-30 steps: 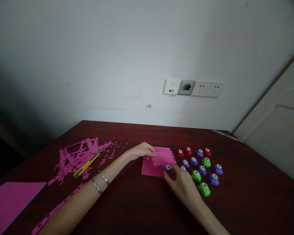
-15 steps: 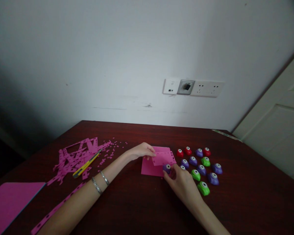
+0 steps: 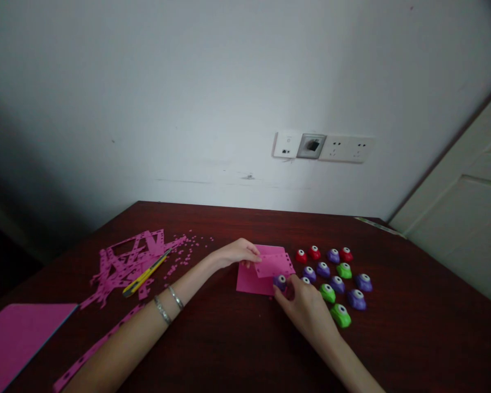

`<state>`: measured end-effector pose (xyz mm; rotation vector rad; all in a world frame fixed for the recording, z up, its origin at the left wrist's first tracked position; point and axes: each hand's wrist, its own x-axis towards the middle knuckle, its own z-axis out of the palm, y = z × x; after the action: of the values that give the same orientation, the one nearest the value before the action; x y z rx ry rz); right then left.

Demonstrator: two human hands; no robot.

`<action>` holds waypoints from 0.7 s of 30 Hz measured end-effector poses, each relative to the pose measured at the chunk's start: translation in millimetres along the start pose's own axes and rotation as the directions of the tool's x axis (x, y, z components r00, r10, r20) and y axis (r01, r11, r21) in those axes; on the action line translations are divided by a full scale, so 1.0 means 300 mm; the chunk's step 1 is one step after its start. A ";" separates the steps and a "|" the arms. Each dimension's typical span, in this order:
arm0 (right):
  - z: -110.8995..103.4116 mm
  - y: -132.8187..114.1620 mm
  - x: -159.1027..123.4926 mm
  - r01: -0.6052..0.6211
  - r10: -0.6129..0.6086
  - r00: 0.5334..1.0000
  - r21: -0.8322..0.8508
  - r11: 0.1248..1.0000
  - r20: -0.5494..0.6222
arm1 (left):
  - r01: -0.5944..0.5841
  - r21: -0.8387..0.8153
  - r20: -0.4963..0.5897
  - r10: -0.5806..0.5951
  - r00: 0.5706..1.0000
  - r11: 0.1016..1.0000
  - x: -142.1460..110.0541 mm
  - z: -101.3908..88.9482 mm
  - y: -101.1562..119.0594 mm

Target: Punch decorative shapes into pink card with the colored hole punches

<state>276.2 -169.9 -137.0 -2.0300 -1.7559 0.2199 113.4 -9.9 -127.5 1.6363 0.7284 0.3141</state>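
Note:
A pink sheet of craft foam [image 3: 251,279] lies on the dark wooden table [image 3: 237,338], with a narrower punched pink strip [image 3: 274,264] resting on top of it. My left hand [image 3: 237,252] pinches the left end of that strip, fingers closed on it. My right hand [image 3: 305,305] grips a small purple craft punch [image 3: 280,281] set at the sheet's lower right edge, thumb and fingers pressed around it.
Several red, purple and green craft punches [image 3: 337,281] stand in rows right of the sheet. A pile of pink offcuts [image 3: 126,259] with a yellow utility knife [image 3: 144,274] lies at the left. Another pink sheet [image 3: 14,338] sits at the near left corner. The wall carries sockets [image 3: 323,147].

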 end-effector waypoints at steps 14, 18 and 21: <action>0.000 0.000 0.003 0.014 -0.014 1.000 -0.029 0.999 -0.020 | 0.029 0.027 0.008 -0.029 1.000 0.999 -0.010 0.013 0.007; 0.001 0.004 0.004 0.017 -0.019 0.999 -0.050 0.999 -0.026 | 0.019 0.017 0.028 -0.020 0.999 1.000 -0.011 0.012 0.009; 0.001 0.007 0.006 0.021 -0.023 0.999 -0.070 0.997 -0.035 | 0.007 0.008 0.038 -0.007 0.999 1.000 -0.010 0.011 0.005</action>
<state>278.2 -168.4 -137.9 -2.0488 -1.7862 0.1158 113.5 -14.4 -126.2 1.6429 0.7076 0.2746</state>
